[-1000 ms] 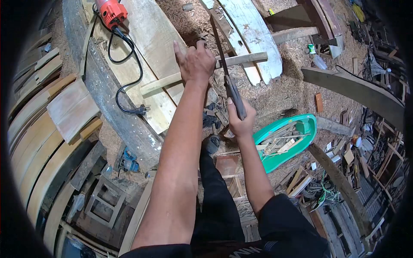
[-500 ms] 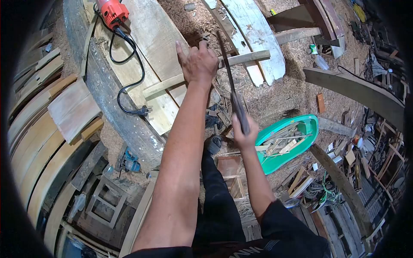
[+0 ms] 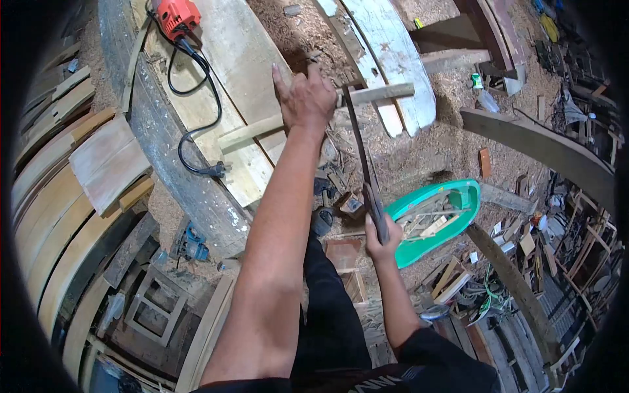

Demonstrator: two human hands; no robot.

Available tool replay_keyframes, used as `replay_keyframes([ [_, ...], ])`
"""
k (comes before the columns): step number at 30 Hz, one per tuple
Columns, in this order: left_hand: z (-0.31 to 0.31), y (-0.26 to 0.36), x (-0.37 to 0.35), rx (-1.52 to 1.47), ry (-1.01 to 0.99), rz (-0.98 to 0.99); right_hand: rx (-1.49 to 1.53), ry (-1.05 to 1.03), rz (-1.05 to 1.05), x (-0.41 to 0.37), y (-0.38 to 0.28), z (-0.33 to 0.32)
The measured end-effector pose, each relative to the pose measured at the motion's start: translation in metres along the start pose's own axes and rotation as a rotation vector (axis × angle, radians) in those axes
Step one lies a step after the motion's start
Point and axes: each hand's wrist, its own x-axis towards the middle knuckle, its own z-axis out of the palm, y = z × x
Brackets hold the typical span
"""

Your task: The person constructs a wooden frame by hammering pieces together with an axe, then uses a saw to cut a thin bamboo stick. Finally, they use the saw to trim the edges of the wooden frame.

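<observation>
A narrow wooden strip [image 3: 380,92] lies across two sets of boards, bridging the gap between them. My left hand [image 3: 306,101] presses down and grips this strip near its middle, with one finger stretched out over the board. Just right of that hand, the thin dark blade of a handsaw [image 3: 359,141] crosses the strip at the gap. My right hand [image 3: 385,239] is closed around the saw's handle, nearer my body. How deep the blade sits in the wood cannot be made out.
A red power tool [image 3: 177,18] with a black cord [image 3: 216,108] rests on the left boards [image 3: 229,52]. White-painted planks [image 3: 400,59] are on the right. A green tub [image 3: 419,252] of wood scraps stands beside my right hand. A blue power tool [image 3: 193,242] sits lower left; shavings cover the floor.
My right hand has drawn the saw back toward my body, so its tip is now close to the strip. My left hand stays on the strip.
</observation>
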Motion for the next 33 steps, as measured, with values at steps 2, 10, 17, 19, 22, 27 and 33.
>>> replay_keyframes([
  [2,0.0,-0.001,-0.002,-0.016,-0.007,-0.006,0.027,-0.006,0.052,0.0,-0.011,-0.002],
  [10,-0.001,-0.001,0.0,-0.019,0.022,-0.004,0.055,-0.035,0.085,0.038,-0.019,0.014],
  [17,-0.005,0.0,0.002,-0.037,-0.01,-0.023,0.081,-0.031,0.162,0.057,-0.019,0.03],
  [19,-0.005,0.0,0.0,-0.035,-0.017,-0.019,0.082,-0.044,0.165,0.059,-0.018,0.034],
  [22,-0.002,0.0,0.001,-0.027,-0.011,-0.013,0.048,0.009,0.093,0.01,-0.019,0.02],
  [27,-0.001,-0.002,-0.008,-0.007,0.015,0.028,0.087,0.06,0.148,-0.004,-0.025,0.018],
  [33,-0.001,-0.002,0.004,-0.025,-0.026,0.005,0.048,0.0,0.123,0.034,-0.021,0.032],
])
